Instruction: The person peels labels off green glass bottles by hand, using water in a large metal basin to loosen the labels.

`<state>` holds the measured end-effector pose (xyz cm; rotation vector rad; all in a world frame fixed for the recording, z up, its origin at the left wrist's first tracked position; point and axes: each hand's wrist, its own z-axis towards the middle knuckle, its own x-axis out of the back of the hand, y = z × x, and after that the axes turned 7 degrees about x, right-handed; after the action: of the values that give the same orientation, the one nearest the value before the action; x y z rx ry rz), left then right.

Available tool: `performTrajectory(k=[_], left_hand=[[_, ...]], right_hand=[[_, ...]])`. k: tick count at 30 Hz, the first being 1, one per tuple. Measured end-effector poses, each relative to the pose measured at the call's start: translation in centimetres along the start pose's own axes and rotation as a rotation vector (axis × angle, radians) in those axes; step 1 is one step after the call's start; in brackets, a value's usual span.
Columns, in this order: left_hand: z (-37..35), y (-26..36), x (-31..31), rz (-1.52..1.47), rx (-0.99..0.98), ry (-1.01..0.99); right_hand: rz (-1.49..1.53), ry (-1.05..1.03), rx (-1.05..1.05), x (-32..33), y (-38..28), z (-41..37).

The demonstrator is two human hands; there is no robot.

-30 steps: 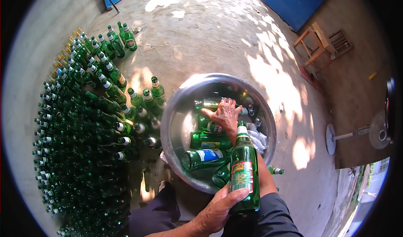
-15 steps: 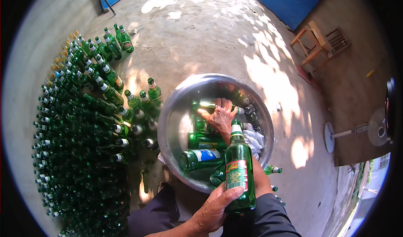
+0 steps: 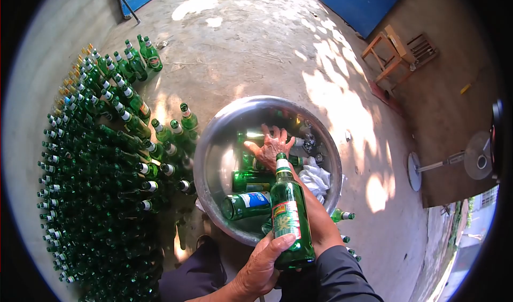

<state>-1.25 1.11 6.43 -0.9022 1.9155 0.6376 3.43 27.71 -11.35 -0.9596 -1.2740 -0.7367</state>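
My left hand [image 3: 262,264] grips the lower part of a green glass bottle [image 3: 288,219] with a red and green label. The bottle's neck points up and away, crossing in front of my right forearm. My right hand [image 3: 271,148] is inside a round metal basin [image 3: 207,182], fingers spread over the green bottles lying there. One lying bottle [image 3: 247,204] has a blue and white label. Beside my right wrist, at the basin's right side, is a white cloth [image 3: 314,179]. Whether my right fingertips touch a bottle is hard to tell.
Many green bottles [image 3: 96,195] stand packed along the left wall. A few more bottles [image 3: 342,215] are right of the basin. A wooden stool [image 3: 393,51] stands at the upper right, a fan [image 3: 477,155] at the far right, and blue panels [image 3: 363,2] at the back.
The whole view has shifted, so the basin and bottles sit slightly further left. My right hand's fingers are spread a little differently. My left hand keeps its hold on the bottle.
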Motion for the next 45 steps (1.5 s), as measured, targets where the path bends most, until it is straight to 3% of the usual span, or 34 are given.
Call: performTrajectory(k=[24, 34, 45], left_hand=[[0.4, -0.3, 0.8, 0.011, -0.05, -0.014], [0.6, -0.5, 1.0, -0.035, -0.076, 0.041], [0.6, -0.5, 1.1, -0.022, -0.077, 0.036]], right_hand=[[-0.004, 0.082, -0.008, -1.4, 0.2, 0.2], [0.004, 0.009, -0.027, -0.2, -0.3, 0.3], [-0.054, 0.169, 0.02, -2.1, 0.8, 0.9]])
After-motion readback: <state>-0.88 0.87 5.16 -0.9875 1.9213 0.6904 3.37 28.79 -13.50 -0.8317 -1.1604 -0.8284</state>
